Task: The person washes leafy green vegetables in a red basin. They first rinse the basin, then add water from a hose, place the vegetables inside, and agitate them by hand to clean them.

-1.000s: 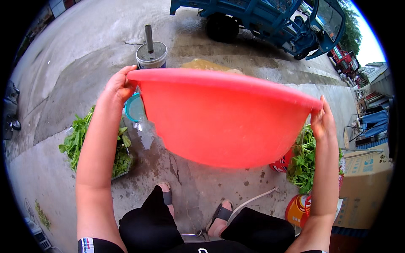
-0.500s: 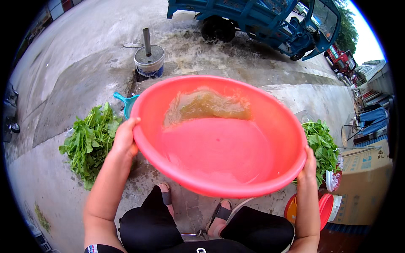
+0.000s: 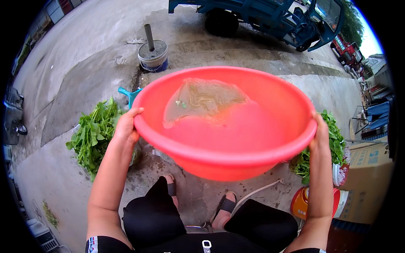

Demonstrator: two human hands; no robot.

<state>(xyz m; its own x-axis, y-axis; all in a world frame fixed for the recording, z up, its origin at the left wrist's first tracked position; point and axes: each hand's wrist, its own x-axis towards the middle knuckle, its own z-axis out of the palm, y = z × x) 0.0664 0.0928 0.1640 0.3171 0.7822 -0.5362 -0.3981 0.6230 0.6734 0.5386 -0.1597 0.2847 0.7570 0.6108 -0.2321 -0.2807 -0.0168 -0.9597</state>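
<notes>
A large red plastic basin (image 3: pixel 270 122) is held up above the ground in front of my knees. Murky brownish water (image 3: pixel 202 99) lies inside toward its far left side. My left hand (image 3: pixel 128 125) grips the left rim, thumb on top. On the opposite rim my right hand (image 3: pixel 320 133) is closed, its fingers partly hidden below the edge. Leafy green vegetables (image 3: pixel 95 137) are heaped beside my left forearm. Another bunch of greens (image 3: pixel 335 139) lies just past my right hand. Behind the basin's left edge a teal handle (image 3: pixel 128 93) sticks out.
A bucket of hardened cement with an upright pipe (image 3: pixel 149 40) stands beyond the basin. Farther off is a blue three-wheeled truck (image 3: pixel 261 17). To the right are a cardboard box (image 3: pixel 369 181) and an orange-red tub (image 3: pixel 300 202). A pale hose (image 3: pixel 257 189) runs by my right foot.
The basin has tipped back toward level, and its outer near wall now shows. Water inside has slid nearer and to the left. Splashing on the ground by the truck has stopped.
</notes>
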